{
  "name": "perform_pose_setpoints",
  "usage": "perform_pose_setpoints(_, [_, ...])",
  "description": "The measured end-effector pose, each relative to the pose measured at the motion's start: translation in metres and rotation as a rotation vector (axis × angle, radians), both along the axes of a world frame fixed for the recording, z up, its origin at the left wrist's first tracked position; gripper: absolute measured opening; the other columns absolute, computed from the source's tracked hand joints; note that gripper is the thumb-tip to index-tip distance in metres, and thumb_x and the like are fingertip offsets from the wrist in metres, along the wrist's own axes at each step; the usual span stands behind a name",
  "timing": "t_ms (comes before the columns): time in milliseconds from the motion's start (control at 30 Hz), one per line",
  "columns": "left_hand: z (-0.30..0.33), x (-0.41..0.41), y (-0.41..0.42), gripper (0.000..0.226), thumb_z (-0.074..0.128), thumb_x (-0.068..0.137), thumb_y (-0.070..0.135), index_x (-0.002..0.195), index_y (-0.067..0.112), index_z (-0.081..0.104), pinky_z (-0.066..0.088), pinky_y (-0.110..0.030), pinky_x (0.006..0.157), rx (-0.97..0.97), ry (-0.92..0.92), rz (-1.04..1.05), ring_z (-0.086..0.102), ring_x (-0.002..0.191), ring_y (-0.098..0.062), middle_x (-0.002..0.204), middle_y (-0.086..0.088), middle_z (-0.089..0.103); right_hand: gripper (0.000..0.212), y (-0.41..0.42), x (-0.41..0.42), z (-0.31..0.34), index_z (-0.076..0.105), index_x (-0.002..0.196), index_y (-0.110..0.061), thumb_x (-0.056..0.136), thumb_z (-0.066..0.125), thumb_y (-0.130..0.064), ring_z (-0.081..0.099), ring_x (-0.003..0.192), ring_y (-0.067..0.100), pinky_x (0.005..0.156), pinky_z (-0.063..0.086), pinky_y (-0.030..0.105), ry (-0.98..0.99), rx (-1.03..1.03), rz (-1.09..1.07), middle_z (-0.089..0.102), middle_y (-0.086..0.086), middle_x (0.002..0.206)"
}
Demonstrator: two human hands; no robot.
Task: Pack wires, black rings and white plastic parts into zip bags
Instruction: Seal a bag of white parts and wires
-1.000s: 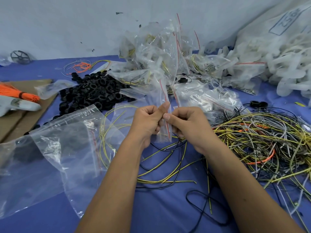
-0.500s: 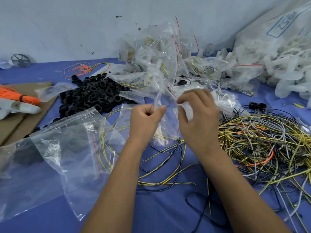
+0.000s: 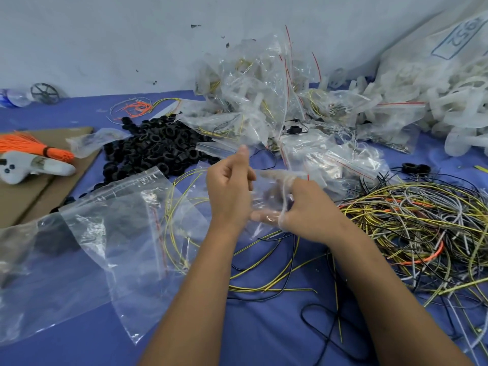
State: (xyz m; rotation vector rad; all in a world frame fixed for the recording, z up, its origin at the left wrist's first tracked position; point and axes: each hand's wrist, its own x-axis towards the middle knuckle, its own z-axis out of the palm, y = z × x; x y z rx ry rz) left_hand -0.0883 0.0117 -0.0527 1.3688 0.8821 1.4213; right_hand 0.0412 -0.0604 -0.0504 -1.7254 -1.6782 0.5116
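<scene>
a small clear zip bag (image 3: 266,196) hangs between the two hands, just above the blue table (image 3: 264,326). the left hand (image 3: 229,191) pinches the bag's edge between curled fingers and thumb, its thumb tip raised. the right hand (image 3: 303,210) is pushed into the bag's mouth: its forefinger and thumb show through the plastic, spread apart and fairly straight, holding the bag wide; the other fingers are curled under.

right of the right hand and touching its wrist lies the big tangle of wires (image 3: 412,223), yellow, grey, black and orange. a few loose yellow and black strands (image 3: 264,286) lie below both hands, under the forearms.

left of the left hand, near it, two large empty bags (image 3: 105,233) lie flat. beyond that hand, up and left, sits the heap of black rings (image 3: 155,149). straight beyond both hands rises the pile of filled bags (image 3: 266,101), and farther right the white plastic parts (image 3: 449,101) spill from a large sack.
</scene>
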Motion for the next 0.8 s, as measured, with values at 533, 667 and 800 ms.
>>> perform_pose_setpoints(533, [-0.021, -0.041, 0.037, 0.039, 0.044, 0.106, 0.028, 0.073, 0.01, 0.054, 0.024, -0.037, 0.064, -0.094, 0.69, 0.613, 0.052, 0.078, -0.04, 0.09, -0.023, 0.069, 0.043, -0.017, 0.056, 0.025, 0.075, 0.079, -0.011, 0.096, 0.062, -0.048, 0.062, 0.047, 0.02, 0.058, 0.055, 0.04, 0.153, -0.022, -0.301, 0.067, 0.011, 0.057])
perform_pose_setpoints(667, [-0.016, -0.041, 0.036, 0.042, 0.045, 0.106, 0.031, 0.068, 0.013, 0.045, 0.017, -0.039, 0.059, -0.055, 0.677, 0.672, 0.048, 0.07, -0.039, 0.075, -0.017, 0.063, 0.036, 0.004, 0.064, 0.038, 0.074, 0.078, -0.013, 0.095, 0.062, -0.042, 0.069, 0.06, 0.028, 0.064, 0.057, 0.046, 0.038, 0.306, -0.554, 0.069, 0.006, 0.066])
perform_pose_setpoints(800, [-0.002, -0.009, 0.017, 0.044, 0.046, 0.105, 0.033, 0.064, 0.02, 0.035, 0.018, -0.039, 0.058, 0.214, 0.623, 0.487, 0.039, 0.063, -0.029, 0.06, 0.001, 0.043, 0.021, 0.067, 0.071, 0.054, 0.076, 0.094, -0.014, 0.094, 0.06, -0.027, 0.067, 0.081, 0.028, 0.071, 0.044, 0.029, -0.348, 0.36, -0.592, 0.074, 0.008, 0.087])
